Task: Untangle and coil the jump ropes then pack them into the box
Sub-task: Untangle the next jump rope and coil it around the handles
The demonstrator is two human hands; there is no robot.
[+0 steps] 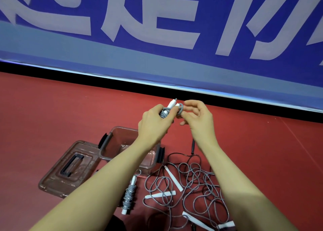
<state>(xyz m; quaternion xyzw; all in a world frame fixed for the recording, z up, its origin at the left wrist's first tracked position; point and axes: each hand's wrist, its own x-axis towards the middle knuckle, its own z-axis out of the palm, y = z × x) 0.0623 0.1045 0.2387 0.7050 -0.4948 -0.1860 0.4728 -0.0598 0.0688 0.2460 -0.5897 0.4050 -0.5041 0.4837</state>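
While the red floor [70, 108] lay bare up to the blue wall banner [157, 21], the clear plastic box [120, 143] stood open beside its one lid [70, 169]. One wound grey rope bundle [129, 194] lay near a loose grey rope tangle [192, 187]. The left hand [153, 122] gripped a second grey bundle with white handles [170, 108]. The right hand [197, 115] pinched its end loop, fingers curled.
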